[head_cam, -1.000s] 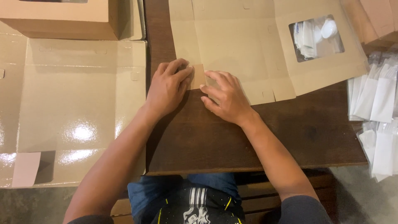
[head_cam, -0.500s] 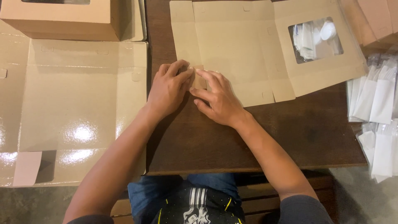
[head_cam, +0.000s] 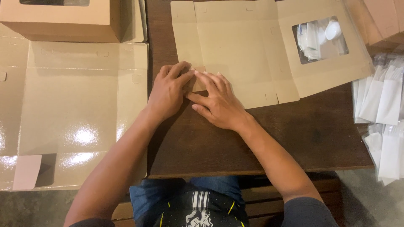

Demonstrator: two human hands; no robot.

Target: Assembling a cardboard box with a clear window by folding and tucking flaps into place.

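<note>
A flat, unfolded brown cardboard box blank [head_cam: 235, 46] with a clear window panel [head_cam: 320, 38] lies on the dark wooden table [head_cam: 261, 143]. My left hand [head_cam: 168, 90] and my right hand [head_cam: 214, 101] rest side by side on the blank's near left corner. The fingertips of both press on a small flap [head_cam: 198, 80] at that corner. The flap is mostly hidden under my fingers.
A glossy flattened cardboard sheet [head_cam: 71, 113] lies at the left. An assembled brown box [head_cam: 63, 21] stands at the far left corner. Clear plastic packets with white contents [head_cam: 383, 113] are piled at the right edge. More brown cardboard [head_cam: 385, 17] sits at the top right.
Both hands have drawn closer together over the corner flap, with the right hand's fingers sliding left and further over it. The blank itself has stayed in place.
</note>
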